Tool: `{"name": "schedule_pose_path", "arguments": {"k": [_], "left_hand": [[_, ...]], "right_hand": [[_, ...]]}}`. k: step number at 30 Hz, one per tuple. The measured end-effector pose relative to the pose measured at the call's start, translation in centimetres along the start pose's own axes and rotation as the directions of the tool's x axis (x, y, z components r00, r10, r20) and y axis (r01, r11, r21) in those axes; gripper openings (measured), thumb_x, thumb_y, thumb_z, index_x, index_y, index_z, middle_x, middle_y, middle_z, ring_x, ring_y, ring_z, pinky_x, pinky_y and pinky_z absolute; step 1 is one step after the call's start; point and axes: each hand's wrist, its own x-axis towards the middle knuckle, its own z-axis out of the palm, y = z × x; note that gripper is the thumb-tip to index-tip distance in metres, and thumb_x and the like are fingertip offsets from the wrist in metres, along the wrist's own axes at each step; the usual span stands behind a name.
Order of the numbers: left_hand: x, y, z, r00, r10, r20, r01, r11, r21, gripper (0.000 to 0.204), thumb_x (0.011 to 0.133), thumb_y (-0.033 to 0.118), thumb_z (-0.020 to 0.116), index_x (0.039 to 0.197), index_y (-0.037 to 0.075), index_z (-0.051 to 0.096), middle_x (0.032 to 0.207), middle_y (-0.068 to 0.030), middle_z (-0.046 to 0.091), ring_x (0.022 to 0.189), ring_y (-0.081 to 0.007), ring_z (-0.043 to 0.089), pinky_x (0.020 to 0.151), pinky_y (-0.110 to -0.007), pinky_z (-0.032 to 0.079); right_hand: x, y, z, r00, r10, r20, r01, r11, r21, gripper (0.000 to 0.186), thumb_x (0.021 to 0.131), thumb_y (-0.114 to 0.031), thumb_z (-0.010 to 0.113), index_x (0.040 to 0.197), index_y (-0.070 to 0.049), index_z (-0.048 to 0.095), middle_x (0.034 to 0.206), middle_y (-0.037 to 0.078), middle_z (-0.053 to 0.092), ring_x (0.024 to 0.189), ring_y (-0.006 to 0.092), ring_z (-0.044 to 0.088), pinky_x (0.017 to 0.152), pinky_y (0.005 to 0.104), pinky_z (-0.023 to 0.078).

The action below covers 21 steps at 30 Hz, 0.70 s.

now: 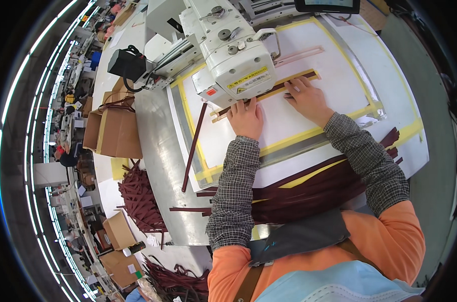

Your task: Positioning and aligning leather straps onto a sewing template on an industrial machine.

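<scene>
A dark maroon strip (275, 91) lies in a narrow yellow-edged slot of the white template sheet (283, 121), partly beneath a sewing machine head (237, 65). My left hand (246, 120) rests palm down at the strip's left part, fingers spread and tips on it, close to the machine head. Farther right, my right hand (308, 102) presses its bent, parted fingertips along the strip's right part. A small dark spot shows by its thumb; I cannot tell what it is. Another maroon strip (193, 148) lies loose across the template's left border.
A thick bundle of maroon strips (309, 194) lies between my forearms and the template. More strips are heaped (140, 199) at the left, near an open cardboard box (115, 133). A black motor unit (127, 65) juts out left of the machine; a screen (328, 5) stands behind.
</scene>
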Motion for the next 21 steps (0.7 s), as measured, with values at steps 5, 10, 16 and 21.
{"name": "schedule_pose_path", "arguments": {"k": [5, 10, 16, 21], "left_hand": [[-0.1, 0.7, 0.3, 0.999, -0.004, -0.038, 0.004, 1.0, -0.003, 0.037, 0.093, 0.031, 0.07, 0.129, 0.022, 0.075, 0.122, -0.0157, 0.062, 0.122, -0.0364, 0.056, 0.101, -0.053, 0.042], [-0.6, 0.0, -0.2, 0.999, 0.013, -0.052, -0.012, 1.0, 0.019, 0.038, 0.093, 0.032, 0.07, 0.13, 0.024, 0.075, 0.125, -0.0147, 0.062, 0.122, -0.0356, 0.056, 0.101, -0.053, 0.042], [-0.9, -1.4, -1.2, 0.999, 0.002, -0.041, -0.002, 1.0, -0.002, 0.038, 0.092, 0.031, 0.07, 0.129, 0.024, 0.076, 0.125, -0.0095, 0.064, 0.121, -0.0323, 0.057, 0.1, -0.05, 0.043], [-1.3, -2.5, -1.9, 0.999, -0.002, -0.038, 0.002, 1.0, -0.003, 0.038, 0.092, 0.028, 0.071, 0.129, 0.024, 0.076, 0.124, -0.007, 0.064, 0.12, -0.0309, 0.057, 0.099, -0.049, 0.043]], "right_hand": [[0.3, -1.1, 0.6, 1.0, 0.01, 0.019, -0.01, 1.0, 0.017, 0.044, 0.089, -0.032, 0.076, 0.124, -0.005, 0.073, 0.129, 0.009, 0.065, 0.127, 0.0257, 0.06, 0.086, 0.038, 0.061], [0.6, -2.0, 0.5, 0.999, 0.023, 0.038, -0.025, 0.998, 0.057, 0.045, 0.09, -0.032, 0.076, 0.125, -0.005, 0.073, 0.13, 0.009, 0.065, 0.127, 0.026, 0.061, 0.087, 0.0387, 0.061], [1.0, -1.3, 0.7, 0.998, -0.033, 0.059, 0.028, 0.995, 0.091, 0.044, 0.085, -0.032, 0.077, 0.119, -0.004, 0.074, 0.122, 0.005, 0.066, 0.121, 0.0217, 0.062, 0.082, 0.0371, 0.062], [0.6, 2.2, -0.3, 0.994, -0.105, 0.037, 0.105, 0.994, 0.006, 0.039, 0.087, -0.031, 0.076, 0.117, -0.006, 0.075, 0.117, 0.001, 0.069, 0.114, 0.019, 0.064, 0.082, 0.0336, 0.061]]}}
